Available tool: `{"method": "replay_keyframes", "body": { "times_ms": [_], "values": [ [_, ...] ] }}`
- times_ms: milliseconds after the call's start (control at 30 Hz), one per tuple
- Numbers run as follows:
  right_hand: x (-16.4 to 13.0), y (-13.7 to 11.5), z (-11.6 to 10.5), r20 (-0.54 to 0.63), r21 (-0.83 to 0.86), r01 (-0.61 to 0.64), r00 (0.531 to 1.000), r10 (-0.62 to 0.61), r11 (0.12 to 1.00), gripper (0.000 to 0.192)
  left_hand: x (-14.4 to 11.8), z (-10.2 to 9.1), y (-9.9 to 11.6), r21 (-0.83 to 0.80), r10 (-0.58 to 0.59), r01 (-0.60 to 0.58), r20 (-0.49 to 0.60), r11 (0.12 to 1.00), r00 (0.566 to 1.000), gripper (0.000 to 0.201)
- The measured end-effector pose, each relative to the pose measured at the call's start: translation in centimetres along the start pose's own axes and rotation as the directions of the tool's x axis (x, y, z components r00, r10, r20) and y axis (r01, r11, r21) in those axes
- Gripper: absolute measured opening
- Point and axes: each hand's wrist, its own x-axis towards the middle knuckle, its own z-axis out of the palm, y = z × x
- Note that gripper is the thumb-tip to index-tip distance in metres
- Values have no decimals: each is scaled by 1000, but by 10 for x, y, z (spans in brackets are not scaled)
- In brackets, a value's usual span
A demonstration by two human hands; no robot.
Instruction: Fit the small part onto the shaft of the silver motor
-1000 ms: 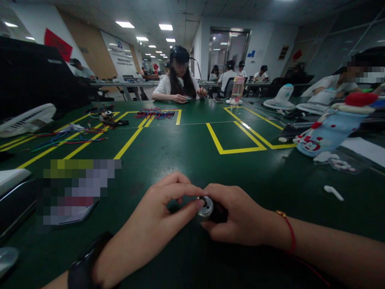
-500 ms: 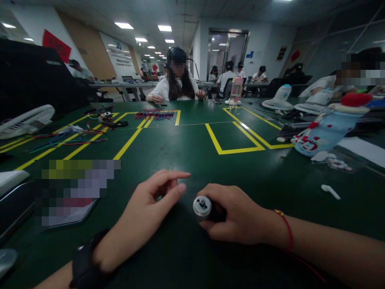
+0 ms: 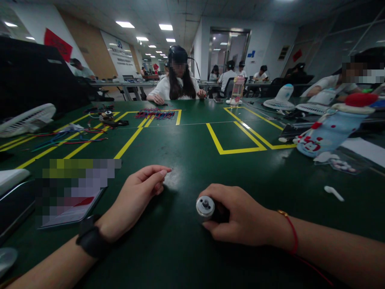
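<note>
a wide green table (image 3: 186, 152) marked with yellow tape lines (image 3: 231, 150) fills the view, and everything here is placed from the small motor (image 3: 207, 207) lying on it near the front edge. far beyond the motor, at the table's other end, a person in a white top (image 3: 177, 86) sits with both hands on the surface, a spread of coloured wires (image 3: 155, 114) in front of them. well off to the motor's left lie a white fan (image 3: 27, 119) and, nearer, a phone (image 3: 72, 206) flat on the table. off to the motor's right stands a blue bottle with a red cap (image 3: 331, 130), and nearer on that side a small white earbud (image 3: 333, 193) lies alone. the right hand (image 3: 240, 218) is closed around the motor's dark body, leaving its round silver end face turned toward the left. the left hand (image 3: 136, 194), a black watch (image 3: 92, 241) at its wrist, rests on the table left of the motor and apart from it, thumb and forefinger pinched together at the tips on something too small to make out.
</note>
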Motion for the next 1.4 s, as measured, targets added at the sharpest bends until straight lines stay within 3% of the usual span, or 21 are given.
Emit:
{"method": "replay_keyframes", "body": {
  "times_ms": [267,600,767,867,1000,1133,1267,1400],
  "values": [
    [-1,-2,-1,0,-2,-13,1000,13,1000,32,0,-5,-4,204,39,-49,52,978,998,21],
    [0,-1,0,6,12,-14,1000,14,1000,33,1,-6,-4,300,54,-77,83,951,995,24],
    [0,-1,-1,7,8,-11,1000,11,1000,34,-5,-2,3,448,85,-118,95,886,992,21],
    [0,0,0,-1,0,-7,1000,7,1000,33,-13,5,9,518,151,-241,210,821,966,18],
    [0,1,2,-15,-15,2,1000,-2,1000,32,-27,18,16,512,274,-457,393,727,878,16],
    [2,0,4,-10,-37,12,1000,-12,999,26,-37,32,21,506,336,-548,452,666,826,18],
    [4,-1,4,-5,-52,7,1000,-8,999,21,-39,39,26,483,348,-547,442,684,827,14],
    [3,-2,3,-8,-21,10,1000,-11,1000,29,-33,26,28,456,346,-495,373,740,861,14]
  ]
}}
